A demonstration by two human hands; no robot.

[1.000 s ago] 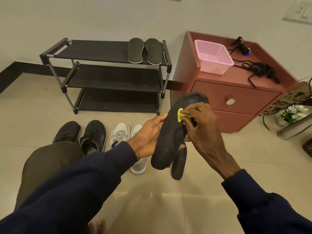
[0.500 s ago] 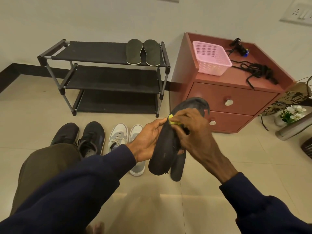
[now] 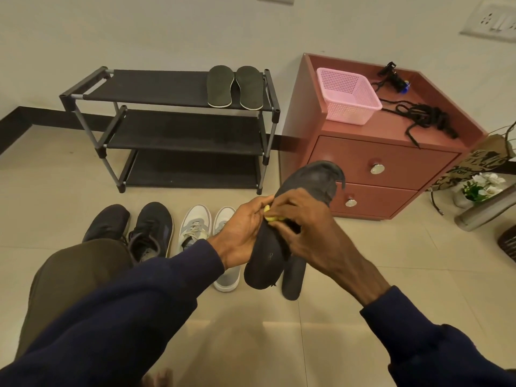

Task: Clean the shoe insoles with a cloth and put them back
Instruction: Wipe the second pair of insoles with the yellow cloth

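A long dark insole (image 3: pixel 310 185) is held up in front of me, toe end towards the red cabinet. My left hand (image 3: pixel 241 233) grips its left edge at the middle. My right hand (image 3: pixel 304 233) pinches a small yellow cloth (image 3: pixel 272 216) against the insole's middle; most of the cloth is hidden under the fingers. A second dark insole (image 3: pixel 291 279) hangs behind the first, only its lower end showing. Two more dark insoles (image 3: pixel 236 86) lie side by side on the shoe rack's top shelf.
A black three-shelf shoe rack (image 3: pixel 173 129) stands against the wall. On the floor sit a pair of black sneakers (image 3: pixel 134 230) and a pair of white sneakers (image 3: pixel 208 233). The red two-drawer cabinet (image 3: pixel 371 169) carries a pink basket (image 3: pixel 346 96) and black cords (image 3: pixel 424 118).
My right hand has slid the yellow cloth down the insole from near the toe end to the middle, close to my left fingers. The left hand keeps its grip.
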